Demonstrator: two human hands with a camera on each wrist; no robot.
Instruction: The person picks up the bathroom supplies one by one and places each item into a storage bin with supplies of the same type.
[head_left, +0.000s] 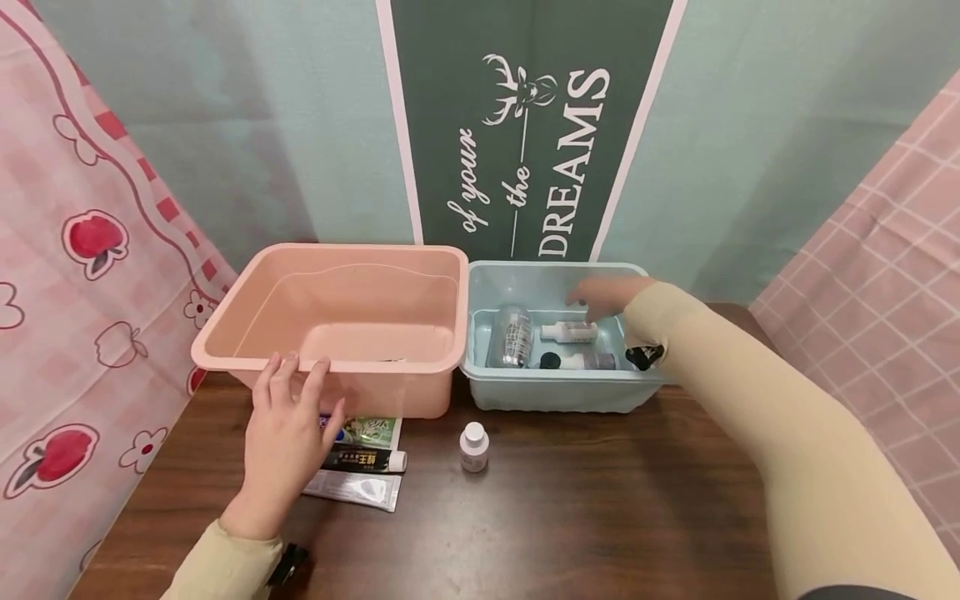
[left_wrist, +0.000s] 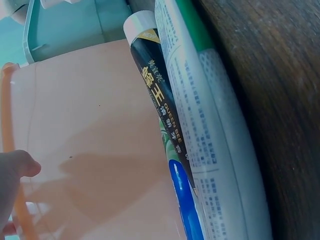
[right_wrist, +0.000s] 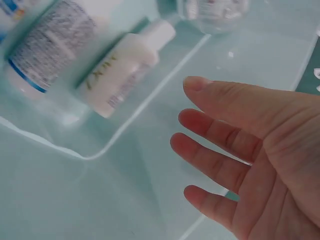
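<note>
My left hand (head_left: pixel 285 433) rests its straight fingertips on the front rim of a pink plastic bin (head_left: pixel 431 367). My right hand (head_left: pixel 611 296) reaches over the blue plastic bin (head_left: pixel 555 393); in the right wrist view its fingers are loosely spread with nothing between them. Below it in the blue bin lie a small white bottle (head_left: pixel 576 332), a transparent bottle (head_left: pixel 516 340) and a bottle with a black cap (head_left: pixel 594 362). The white bottle (right_wrist: pixel 120 75) lies on its side, apart from the fingertips in the right wrist view.
In front of the pink bin lie a black toothpaste tube (head_left: pixel 367 460), a silvery-white tube (head_left: pixel 363 490) and a green packet (head_left: pixel 375 430), partly hidden by my left hand. A white capped bottle (head_left: pixel 474 448) stands upright on the dark wooden table (head_left: pixel 585 500). Curtains hang behind and at both sides.
</note>
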